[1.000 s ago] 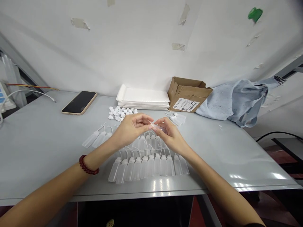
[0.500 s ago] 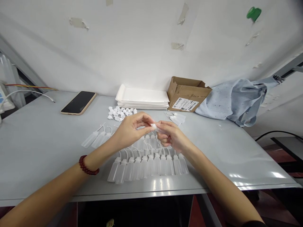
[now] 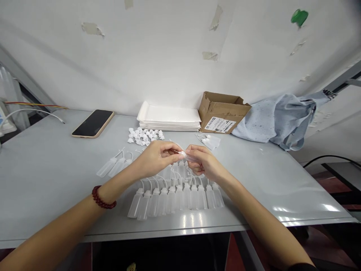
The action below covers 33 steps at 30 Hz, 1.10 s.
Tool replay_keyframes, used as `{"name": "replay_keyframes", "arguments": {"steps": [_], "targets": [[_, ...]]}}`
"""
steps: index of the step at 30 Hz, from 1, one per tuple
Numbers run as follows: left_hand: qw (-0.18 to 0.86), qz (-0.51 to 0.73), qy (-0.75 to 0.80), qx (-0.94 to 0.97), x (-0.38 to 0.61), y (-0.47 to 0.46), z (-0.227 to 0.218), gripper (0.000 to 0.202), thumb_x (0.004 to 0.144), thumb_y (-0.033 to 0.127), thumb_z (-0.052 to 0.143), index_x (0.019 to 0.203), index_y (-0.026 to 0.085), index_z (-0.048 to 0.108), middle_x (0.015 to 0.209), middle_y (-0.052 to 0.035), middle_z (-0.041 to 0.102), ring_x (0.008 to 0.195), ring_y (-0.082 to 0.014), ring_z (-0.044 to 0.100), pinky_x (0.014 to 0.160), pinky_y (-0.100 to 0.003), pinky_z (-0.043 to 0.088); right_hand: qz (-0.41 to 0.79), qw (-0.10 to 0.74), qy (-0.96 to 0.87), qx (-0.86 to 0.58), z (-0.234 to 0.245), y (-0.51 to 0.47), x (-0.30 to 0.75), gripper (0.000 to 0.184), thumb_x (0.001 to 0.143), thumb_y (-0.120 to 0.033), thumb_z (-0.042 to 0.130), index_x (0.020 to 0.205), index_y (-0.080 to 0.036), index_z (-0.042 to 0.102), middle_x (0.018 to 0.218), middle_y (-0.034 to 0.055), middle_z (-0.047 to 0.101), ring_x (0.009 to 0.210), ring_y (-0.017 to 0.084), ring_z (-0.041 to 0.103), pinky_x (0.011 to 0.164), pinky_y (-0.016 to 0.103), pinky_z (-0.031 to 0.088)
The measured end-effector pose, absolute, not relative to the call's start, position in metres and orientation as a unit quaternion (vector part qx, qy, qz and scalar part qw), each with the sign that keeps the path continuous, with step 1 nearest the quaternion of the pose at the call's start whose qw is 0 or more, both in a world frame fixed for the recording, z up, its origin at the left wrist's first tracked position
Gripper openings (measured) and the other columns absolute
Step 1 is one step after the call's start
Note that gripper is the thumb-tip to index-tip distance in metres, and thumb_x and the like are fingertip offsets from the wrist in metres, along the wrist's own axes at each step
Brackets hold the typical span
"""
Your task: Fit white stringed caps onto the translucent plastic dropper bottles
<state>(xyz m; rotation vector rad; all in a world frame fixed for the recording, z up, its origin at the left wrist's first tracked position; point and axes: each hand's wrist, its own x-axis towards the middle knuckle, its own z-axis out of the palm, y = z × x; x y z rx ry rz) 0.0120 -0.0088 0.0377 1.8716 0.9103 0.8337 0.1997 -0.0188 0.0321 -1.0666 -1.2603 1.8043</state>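
Observation:
My right hand is closed around a small translucent plastic bottle, most of it hidden by the fingers. At the bottle's neck is a white cap, and my left hand pinches it between thumb and fingertips. A thin pale tube sticks up by the fingers. Below the hands, a row of translucent bottles with thin curved tubes lies on the table, with more of them partly hidden behind. Several similar bottles lie beyond my left wrist. Past my left hand is a pile of small white caps.
On the grey table lie a phone at the left and a stack of white padded envelopes against the wall. An open cardboard box stands beside a light blue cloth. A few bottles lie before the box.
My left fingers have turned and closed further over the white cap, and the thin tube now shows above them. My right hand stays in place on the bottle.

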Motion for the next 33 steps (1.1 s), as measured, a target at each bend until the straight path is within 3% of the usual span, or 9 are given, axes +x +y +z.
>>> {"name": "replay_keyframes", "arguments": {"steps": [5, 10, 14, 17, 20, 23, 27, 30, 33], "targets": [[0.418, 0.348, 0.347, 0.764, 0.012, -0.008, 0.037, 0.02, 0.082, 0.036, 0.061, 0.091, 0.02, 0.069, 0.089, -0.0042, 0.069, 0.08, -0.017, 0.065, 0.071, -0.027, 0.054, 0.699, 0.326, -0.488, -0.409, 0.035, -0.018, 0.203, 0.028, 0.08, -0.035, 0.058, 0.064, -0.021, 0.038, 0.047, -0.0109, 0.023, 0.041, 0.005, 0.012, 0.038, 0.018, 0.011], [0.482, 0.311, 0.357, 0.737, 0.013, -0.007, 0.039, 0.025, 0.084, 0.041, 0.057, 0.08, 0.018, 0.065, 0.07, -0.0023, 0.066, 0.062, -0.014, 0.062, 0.059, -0.026, 0.053, 0.588, 0.367, -0.567, -0.444, 0.036, -0.026, 0.198, 0.024, 0.081, -0.036, 0.059, 0.069, -0.021, 0.045, 0.049, -0.0099, 0.028, 0.043, 0.006, 0.022, 0.04, 0.018, 0.015], [0.487, 0.302, 0.36, 0.736, 0.014, -0.009, 0.039, 0.028, 0.085, 0.041, 0.056, 0.075, 0.017, 0.066, 0.068, -0.0016, 0.065, 0.057, -0.0126, 0.061, 0.055, -0.024, 0.052, 0.556, 0.372, -0.591, -0.451, 0.036, -0.028, 0.196, 0.025, 0.081, -0.039, 0.059, 0.071, -0.021, 0.047, 0.047, -0.01, 0.03, 0.042, 0.006, 0.024, 0.041, 0.019, 0.017], [0.432, 0.304, 0.367, 0.766, 0.015, -0.011, 0.038, 0.025, 0.086, 0.038, 0.056, 0.078, 0.018, 0.068, 0.065, -0.0007, 0.064, 0.059, -0.0131, 0.06, 0.055, -0.023, 0.049, 0.58, 0.365, -0.564, -0.461, 0.036, -0.026, 0.197, 0.029, 0.078, -0.041, 0.061, 0.067, -0.021, 0.044, 0.047, -0.0106, 0.026, 0.04, 0.005, 0.022, 0.04, 0.018, 0.016], [0.313, 0.312, 0.351, 0.826, 0.014, -0.012, 0.035, 0.024, 0.087, 0.032, 0.054, 0.074, 0.018, 0.068, 0.062, -0.0005, 0.064, 0.056, -0.0129, 0.056, 0.054, -0.024, 0.043, 0.62, 0.354, -0.529, -0.459, 0.036, -0.023, 0.197, 0.033, 0.076, -0.041, 0.065, 0.065, -0.021, 0.041, 0.048, -0.0108, 0.025, 0.041, 0.004, 0.02, 0.039, 0.018, 0.013], [0.241, 0.327, 0.333, 0.851, 0.013, -0.011, 0.033, 0.021, 0.086, 0.03, 0.056, 0.072, 0.019, 0.068, 0.067, -0.002, 0.068, 0.06, -0.0141, 0.058, 0.059, -0.026, 0.043, 0.66, 0.338, -0.499, -0.448, 0.035, -0.022, 0.197, 0.038, 0.075, -0.042, 0.067, 0.064, -0.021, 0.038, 0.047, -0.0112, 0.024, 0.041, 0.004, 0.016, 0.039, 0.018, 0.01], [0.34, 0.315, 0.356, 0.811, 0.011, -0.012, 0.036, 0.02, 0.085, 0.036, 0.058, 0.082, 0.019, 0.068, 0.077, -0.0031, 0.07, 0.067, -0.0157, 0.064, 0.059, -0.024, 0.048, 0.669, 0.345, -0.497, -0.432, 0.035, -0.022, 0.197, 0.043, 0.076, -0.047, 0.066, 0.062, -0.021, 0.035, 0.047, -0.0116, 0.02, 0.041, 0.004, 0.012, 0.039, 0.018, 0.009], [0.426, 0.27, 0.364, 0.783, 0.011, -0.013, 0.041, 0.027, 0.086, 0.04, 0.055, 0.076, 0.018, 0.065, 0.067, -0.0015, 0.067, 0.06, -0.0141, 0.063, 0.051, -0.022, 0.046, 0.642, 0.359, -0.524, -0.429, 0.035, -0.023, 0.197, 0.042, 0.078, -0.049, 0.064, 0.064, -0.021, 0.037, 0.049, -0.0114, 0.021, 0.041, 0.004, 0.014, 0.038, 0.018, 0.011], [0.49, 0.258, 0.353, 0.755, 0.01, -0.013, 0.045, 0.03, 0.087, 0.039, 0.055, 0.068, 0.016, 0.061, 0.063, -0.0004, 0.063, 0.058, -0.0124, 0.062, 0.053, -0.021, 0.048, 0.602, 0.364, -0.564, -0.432, 0.033, -0.024, 0.198, 0.038, 0.082, -0.051, 0.059, 0.069, -0.021, 0.039, 0.05, -0.011, 0.023, 0.041, 0.004, 0.019, 0.039, 0.018, 0.015]]}}
